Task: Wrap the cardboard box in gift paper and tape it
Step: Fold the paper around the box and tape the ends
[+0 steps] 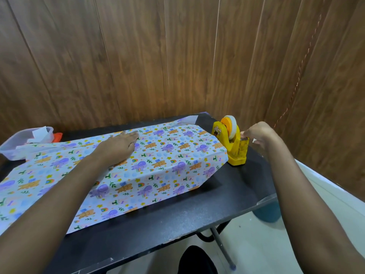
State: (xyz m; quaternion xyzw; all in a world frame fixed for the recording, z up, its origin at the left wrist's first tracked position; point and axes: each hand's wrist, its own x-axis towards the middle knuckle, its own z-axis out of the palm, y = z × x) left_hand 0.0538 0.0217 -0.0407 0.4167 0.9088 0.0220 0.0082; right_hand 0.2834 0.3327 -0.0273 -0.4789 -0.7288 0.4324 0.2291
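Paper (pixel 162 165) printed with bears, elephants and rainbows lies draped over a long box across the middle of the frame, on a black table (pixel 197 218); the box itself is hidden under it, showing only as a raised block with a flat top and a folded front edge. The sheet spills off to the lower left of the frame, and at the right end it tapers into a loose open flap. The left hand (pixel 120 145) rests flat on top of the block, palm down, fingers straight and pressed together, holding the paper in place. The right hand (pixel 258 133) is at centre right, fingers curled, with its fingertips at the cutter end of a yellow dispenser (pixel 235 147); I cannot tell whether they pinch tape. The dispenser stands just beside the paper's right end and carries a white roll (pixel 231 123) on an orange hub. At the left edge sits a clear tub (pixel 11 149) with white scraps inside. Wood panelling (pixel 158 56) fills the upper frame.
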